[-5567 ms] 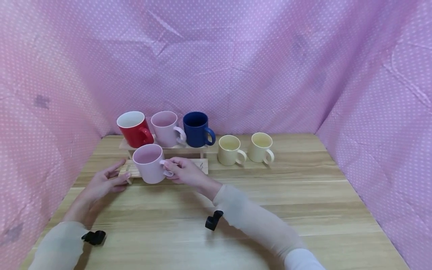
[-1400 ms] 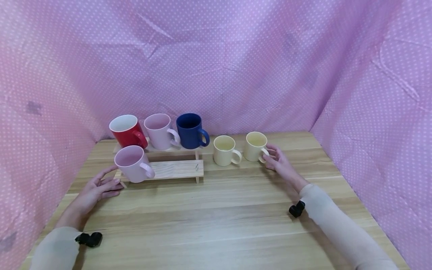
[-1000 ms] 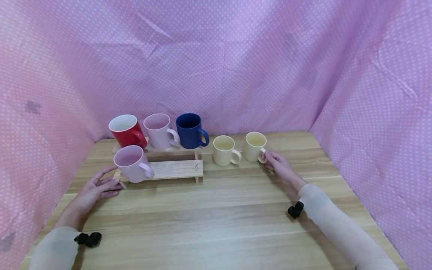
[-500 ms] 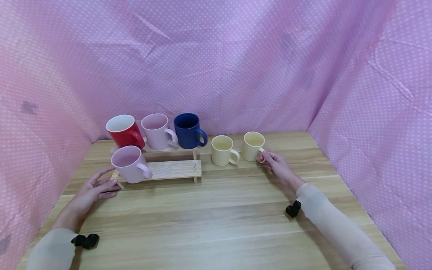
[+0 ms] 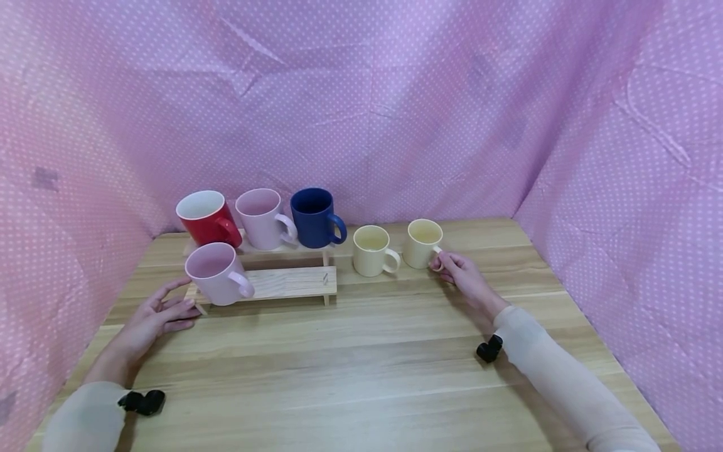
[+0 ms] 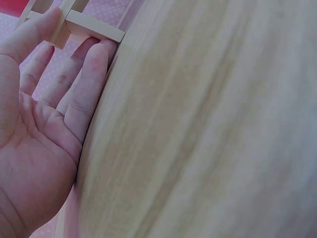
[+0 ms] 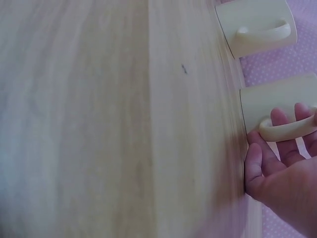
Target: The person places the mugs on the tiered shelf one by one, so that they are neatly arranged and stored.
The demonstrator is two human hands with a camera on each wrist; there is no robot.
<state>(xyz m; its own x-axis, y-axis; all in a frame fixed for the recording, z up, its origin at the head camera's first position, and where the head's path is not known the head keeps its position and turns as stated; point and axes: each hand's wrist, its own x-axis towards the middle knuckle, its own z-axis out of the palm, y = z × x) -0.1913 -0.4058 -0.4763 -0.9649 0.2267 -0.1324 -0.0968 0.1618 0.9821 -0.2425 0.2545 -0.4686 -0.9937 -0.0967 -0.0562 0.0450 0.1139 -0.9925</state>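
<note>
On the right of the table, my right hand (image 5: pixel 460 276) grips the handle of a pale yellow mug (image 5: pixel 420 248). In the right wrist view, fingertips pass through that mug's handle (image 7: pixel 282 133), and its base is at the tabletop. My left hand (image 5: pixel 149 323) rests beside the left end of a two-step wooden rack (image 5: pixel 288 284), its fingers fairly straight. Seen from the left wrist, the thumb touches the rack's end piece (image 6: pixel 59 32) and the fingertips lie by its foot. A pink mug (image 5: pixel 217 279) stands on the lower step at the left.
Along the upper step stand a red mug (image 5: pixel 206 223) with a white inside, another pink mug (image 5: pixel 260 223) and a dark blue mug (image 5: pixel 313 220). A second yellow mug (image 5: pixel 369 254) stands between rack and right hand. Pink dotted cloth (image 5: pixel 361 125) hangs behind and at the sides.
My right hand has set the pink mug on the lower step's left, let go, moved right and taken hold of the right yellow mug's handle. The left hand stays by the rack.
</note>
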